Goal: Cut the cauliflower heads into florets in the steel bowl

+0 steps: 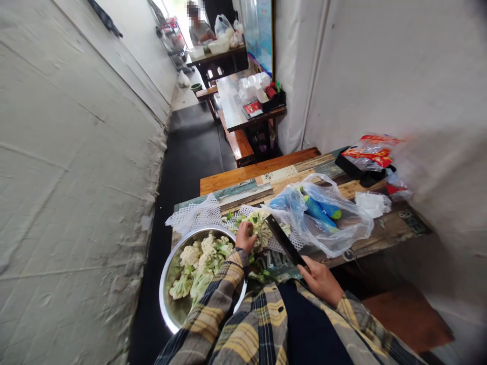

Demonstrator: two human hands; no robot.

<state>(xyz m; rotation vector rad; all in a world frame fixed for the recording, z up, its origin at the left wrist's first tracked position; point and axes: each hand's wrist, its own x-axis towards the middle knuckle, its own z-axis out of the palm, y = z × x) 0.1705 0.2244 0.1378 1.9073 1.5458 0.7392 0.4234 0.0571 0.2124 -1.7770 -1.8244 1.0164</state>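
Observation:
My left hand (pixel 245 238) is closed around a piece of cauliflower (pixel 261 225) that lies on a white mesh net (pixel 198 215) on the wooden table (pixel 266 177). My right hand (pixel 319 279) grips the handle of a dark cleaver (pixel 283 238), whose blade points toward the cauliflower. A steel bowl (pixel 167 299) with several cut cauliflower florets (pixel 200 263) sits at the table's near left corner, under my left forearm.
A clear plastic bag (pixel 327 218) with blue-green items lies right of the cleaver. Red packaging (pixel 371 152) and white tissue (pixel 373 203) rest by the wall. Beyond stand a bench (pixel 238 144), further tables and a seated person (pixel 198 28). A dark floor aisle (pixel 190 147) runs along the left wall.

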